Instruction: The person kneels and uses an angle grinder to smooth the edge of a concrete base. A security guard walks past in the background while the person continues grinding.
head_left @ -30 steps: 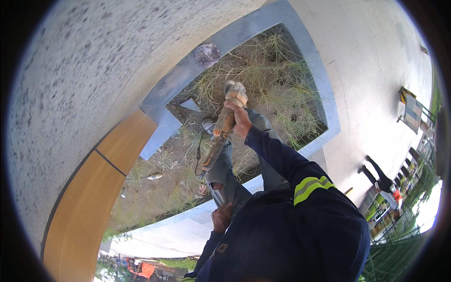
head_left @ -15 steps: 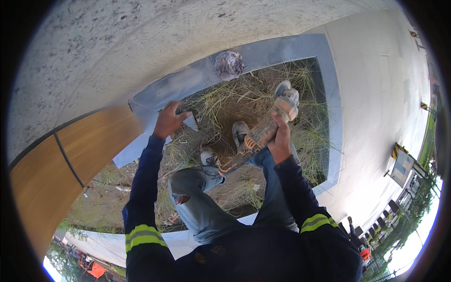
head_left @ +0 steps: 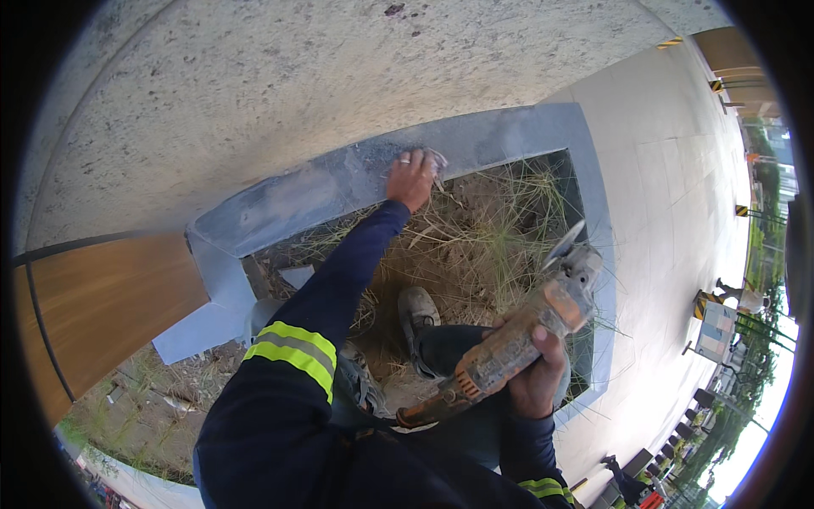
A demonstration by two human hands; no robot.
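Your right hand [head_left: 538, 373] grips the angle grinder [head_left: 511, 349] at near right; best hold its disc [head_left: 563, 244] away from your left sleeve [head_left: 343, 267]. Your left hand [head_left: 409, 180] covers a crumpled rag [head_left: 438, 159] on the far ledge [head_left: 500, 137], its grip unclear; light, even pressure should suit.

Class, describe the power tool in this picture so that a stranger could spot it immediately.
Find the blue-grey curb bordering the grassy bed. Near the curb's right side, the person's right grip holds a long power tool slanting up rightward. Its dusty orange-and-grey body and thin round disc at the upper end set it apart from curb and bed.
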